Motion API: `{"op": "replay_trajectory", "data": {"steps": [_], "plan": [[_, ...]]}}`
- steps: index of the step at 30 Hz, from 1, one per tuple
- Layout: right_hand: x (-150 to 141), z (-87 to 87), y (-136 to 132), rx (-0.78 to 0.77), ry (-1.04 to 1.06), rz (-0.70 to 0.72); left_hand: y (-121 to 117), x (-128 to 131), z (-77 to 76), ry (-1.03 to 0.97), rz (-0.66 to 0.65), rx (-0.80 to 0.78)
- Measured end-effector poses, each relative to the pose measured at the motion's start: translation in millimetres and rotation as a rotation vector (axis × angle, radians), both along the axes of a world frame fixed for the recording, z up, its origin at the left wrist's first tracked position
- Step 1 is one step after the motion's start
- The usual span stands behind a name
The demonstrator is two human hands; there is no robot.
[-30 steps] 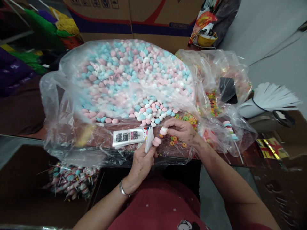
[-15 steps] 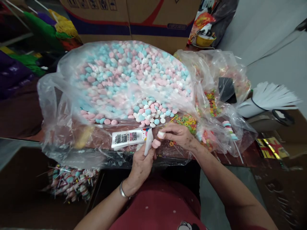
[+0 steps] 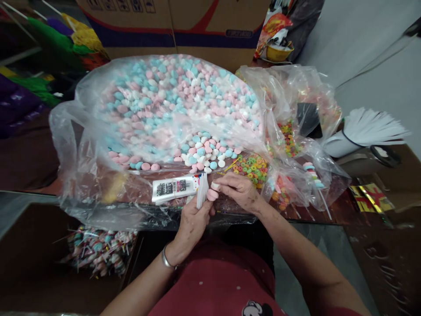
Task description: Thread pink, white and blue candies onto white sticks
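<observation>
My left hand (image 3: 192, 224) is closed round a bundle of white sticks (image 3: 201, 189) that points up from the fist. My right hand (image 3: 237, 188) pinches a white candy (image 3: 215, 186) against a pink candy (image 3: 212, 194) threaded on one stick, right beside the bundle. Both hands hover over the near edge of a big clear plastic bag (image 3: 82, 145) holding a heap of pink, blue and white candies (image 3: 177, 105). A white printed packet (image 3: 174, 188) lies on the plastic just left of the sticks.
Colourful ring candies (image 3: 251, 166) lie in a second clear bag to the right, with one finished candy stick (image 3: 312, 173) leaning there. A fan of white sticks (image 3: 371, 131) sits at far right. Finished candy sticks (image 3: 95, 248) fill a box at lower left. A cardboard box (image 3: 184, 26) stands behind.
My right hand has slid left and slightly down, bringing the white candy closer to the stick bundle and the pink candy. The left hand stays put.
</observation>
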State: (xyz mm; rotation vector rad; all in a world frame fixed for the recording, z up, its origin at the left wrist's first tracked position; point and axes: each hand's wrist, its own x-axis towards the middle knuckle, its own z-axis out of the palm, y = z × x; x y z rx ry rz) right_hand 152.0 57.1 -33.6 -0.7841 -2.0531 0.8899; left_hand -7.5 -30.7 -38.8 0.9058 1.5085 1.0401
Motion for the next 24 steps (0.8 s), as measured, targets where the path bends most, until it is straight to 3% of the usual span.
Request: {"op": "replay_trajectory", "data": {"steps": [4, 7, 10, 12, 14, 16, 24], "plan": [[10, 16.7, 5, -0.016, 0.025, -0.022, 0, 0, 16.5, -0.056, -0.102, -0.042], [21, 28.9, 15, -0.038, -0.076, 0.022, -1, 2, 14.5, -0.082, -0.065, 0.0], [31, 38.6, 33, 0.03, -0.329, -0.176, 0, 3, 7.2, -0.098, -0.048, 0.014], [32, 41.6, 45, 0.111, -0.655, -0.25, -1, 2, 4.6, -0.1, -0.07, 0.003], [29, 40.8, 52, 0.156, -0.954, -0.242, -2, 1, 4.4, -0.095, -0.071, -0.009], [23, 36.9, 54, 0.192, -1.107, -0.235, -3, 1, 5.3, -0.091, -0.061, -0.012], [9, 23.4, 35, 0.334, -1.143, -0.271, -1, 2, 8.1, -0.131, -0.013, -0.037]]}}
